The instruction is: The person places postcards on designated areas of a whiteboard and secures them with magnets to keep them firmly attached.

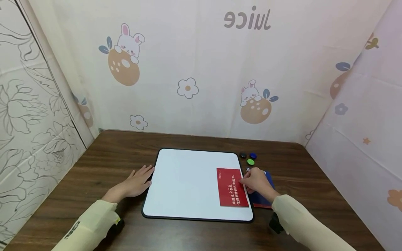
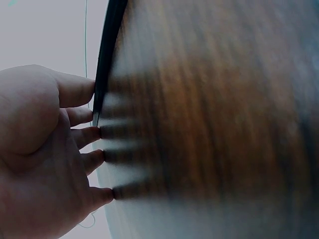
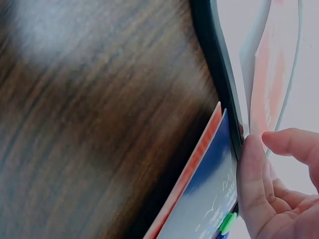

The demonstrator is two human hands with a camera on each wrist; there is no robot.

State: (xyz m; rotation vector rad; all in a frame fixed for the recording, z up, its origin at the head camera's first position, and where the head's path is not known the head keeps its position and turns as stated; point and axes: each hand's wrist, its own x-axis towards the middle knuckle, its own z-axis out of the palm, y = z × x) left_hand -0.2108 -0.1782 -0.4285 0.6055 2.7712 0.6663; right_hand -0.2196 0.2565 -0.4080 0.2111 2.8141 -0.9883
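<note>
A whiteboard (image 1: 185, 184) with a black rim lies flat on the table. My left hand (image 1: 136, 183) is at its left edge, fingers extended, and the left wrist view shows the fingertips right at the black rim. On the board's right side is a red card (image 1: 226, 191) with white writing. My right hand (image 1: 257, 181) pinches the card's right edge between thumb and finger; the right wrist view shows this grip, with part of the card raised off the board. A dark blue card (image 1: 269, 178) with a red strip lies partly hidden under the right hand.
Beyond the right hand sit three round magnets, one black (image 1: 243, 155), one blue (image 1: 253, 156) and one green (image 1: 250, 162), by the board's upper right corner. The brown wooden table (image 1: 125, 153) ends at a printed curtain (image 1: 188, 115) behind.
</note>
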